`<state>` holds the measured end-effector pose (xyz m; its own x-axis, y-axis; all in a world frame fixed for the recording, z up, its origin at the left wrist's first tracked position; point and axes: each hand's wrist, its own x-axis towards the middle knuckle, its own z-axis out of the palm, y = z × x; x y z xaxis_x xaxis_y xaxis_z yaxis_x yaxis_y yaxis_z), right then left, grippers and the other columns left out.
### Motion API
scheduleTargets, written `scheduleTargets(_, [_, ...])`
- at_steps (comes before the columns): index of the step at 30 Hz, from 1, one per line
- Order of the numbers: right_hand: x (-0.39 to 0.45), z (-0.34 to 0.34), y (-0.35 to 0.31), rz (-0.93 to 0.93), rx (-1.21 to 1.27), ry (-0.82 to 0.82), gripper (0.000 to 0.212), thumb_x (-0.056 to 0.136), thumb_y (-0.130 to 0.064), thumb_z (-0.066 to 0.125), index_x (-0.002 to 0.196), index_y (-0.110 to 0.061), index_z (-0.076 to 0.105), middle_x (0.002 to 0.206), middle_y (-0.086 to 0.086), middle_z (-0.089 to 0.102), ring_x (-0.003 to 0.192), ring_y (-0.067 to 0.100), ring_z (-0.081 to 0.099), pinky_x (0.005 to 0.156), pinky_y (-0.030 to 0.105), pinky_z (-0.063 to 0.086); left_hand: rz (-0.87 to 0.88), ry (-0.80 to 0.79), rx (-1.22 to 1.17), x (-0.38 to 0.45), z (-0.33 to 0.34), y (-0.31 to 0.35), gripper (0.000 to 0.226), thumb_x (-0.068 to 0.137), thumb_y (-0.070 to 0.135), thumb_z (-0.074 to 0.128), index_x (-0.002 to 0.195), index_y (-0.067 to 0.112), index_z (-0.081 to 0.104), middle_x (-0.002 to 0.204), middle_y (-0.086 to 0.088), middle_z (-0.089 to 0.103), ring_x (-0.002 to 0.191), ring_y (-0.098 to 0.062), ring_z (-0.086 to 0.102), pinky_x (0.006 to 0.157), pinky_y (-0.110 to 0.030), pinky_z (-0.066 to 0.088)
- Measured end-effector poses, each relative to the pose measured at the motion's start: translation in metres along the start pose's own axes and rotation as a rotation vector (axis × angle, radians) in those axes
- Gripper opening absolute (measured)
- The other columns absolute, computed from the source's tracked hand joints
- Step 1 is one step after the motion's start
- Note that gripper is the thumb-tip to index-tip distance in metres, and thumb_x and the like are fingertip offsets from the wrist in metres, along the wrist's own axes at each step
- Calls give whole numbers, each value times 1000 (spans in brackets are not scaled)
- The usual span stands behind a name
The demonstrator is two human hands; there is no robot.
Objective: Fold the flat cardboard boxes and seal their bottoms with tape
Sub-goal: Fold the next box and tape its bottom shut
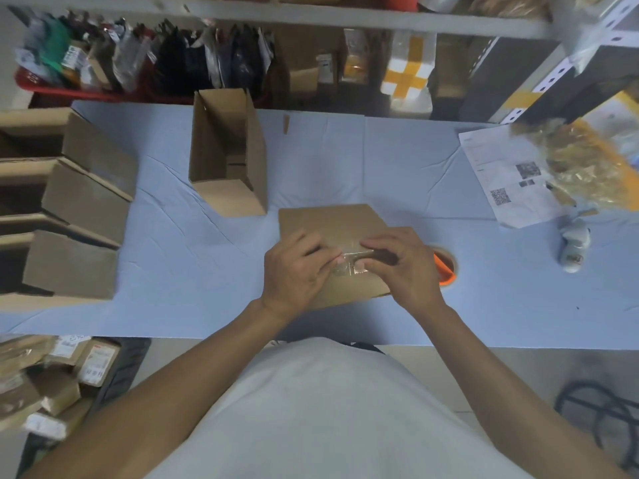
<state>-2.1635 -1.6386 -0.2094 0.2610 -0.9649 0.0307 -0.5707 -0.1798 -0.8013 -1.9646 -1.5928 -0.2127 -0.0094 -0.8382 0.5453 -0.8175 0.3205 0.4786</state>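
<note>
A folded cardboard box [332,223] lies on the blue table with its closed bottom flaps facing up. Both hands work over the flap seam. My left hand [294,271] pinches one end of a clear tape strip [349,262] that lies across the seam. My right hand [401,267] curls its fingers and thumb round the strip's other end; what lies in the dark gap under those fingers is unclear. A tape roll with an orange core [447,271] sits on the table just behind my right hand, partly hidden by it.
An upright open box [228,150] stands behind and to the left. Several folded boxes [86,202] line the left edge. A printed sheet [511,181], a crinkled plastic bag [587,164] and a small grey object [574,247] lie at the right. Shelves run along the back.
</note>
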Motion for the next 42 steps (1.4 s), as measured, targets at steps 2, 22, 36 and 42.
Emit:
scheduleTargets(2, [-5,9,8,-40,-32,26,24,73,-24,79,96,-17,77,99,-21,66,104,10,55,90,17,42,62,-10,9,-8,8,-6,20,91,28,69,77,15,76,72,3,65,62,-23,54,50,-30,41])
scheduleTargets(22, [13,25,43,340,-412,-191,52,75,-35,80,121,-24,60,121,15,47,112,32,42,93,41,42,-532,-995,338,53,43,-100,111,69,83,53,152,36,-4,143,-17,37,121,-42,48,93,-47,43])
scheduleTargets(36, [49,15,12,528,242,-57,107,75,-44,80,155,-27,12,151,-1,38,134,16,43,109,32,37,-997,-471,-618,8,17,-64,64,80,45,71,122,24,28,116,10,48,97,-6,56,74,-21,49])
scheduleTargets(42, [54,-10,6,605,657,68,59,78,-74,50,121,-34,61,123,-5,63,122,23,55,96,42,46,-969,-334,-820,48,4,-54,49,93,62,40,137,41,33,140,10,34,120,-4,39,100,-34,38])
